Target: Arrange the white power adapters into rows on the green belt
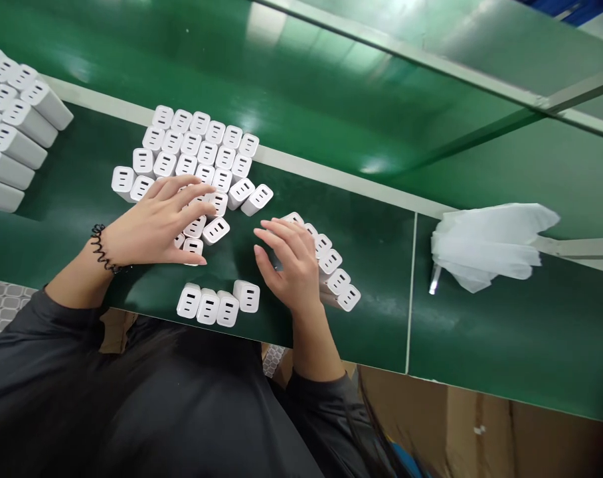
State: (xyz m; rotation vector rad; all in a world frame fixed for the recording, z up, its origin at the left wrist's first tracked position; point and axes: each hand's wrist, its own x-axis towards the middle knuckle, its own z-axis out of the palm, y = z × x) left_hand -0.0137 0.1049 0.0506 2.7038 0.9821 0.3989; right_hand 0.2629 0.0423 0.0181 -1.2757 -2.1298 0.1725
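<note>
White charger blocks (186, 143) with port slots on their upper faces stand in slanted rows on the green bench. Over the near part of this group lies my left hand (165, 216), palm down and fingers spread, hiding several blocks. My right hand (291, 262) is beside a short line of chargers (330, 261), fingers apart and slightly curved, with nothing visible in it. Its palm side is hidden. Between the hands, one tilted charger (216, 231) stands at the group's edge. Closer to my body is a short row of chargers (208, 306).
A taller stack of white chargers (22, 119) stands at the far left. To the right, a crumpled white plastic bag (491, 242) lies against the back ledge. A pale seam (412, 299) crosses the green bench (376, 332); a green panel (306, 86) rises behind.
</note>
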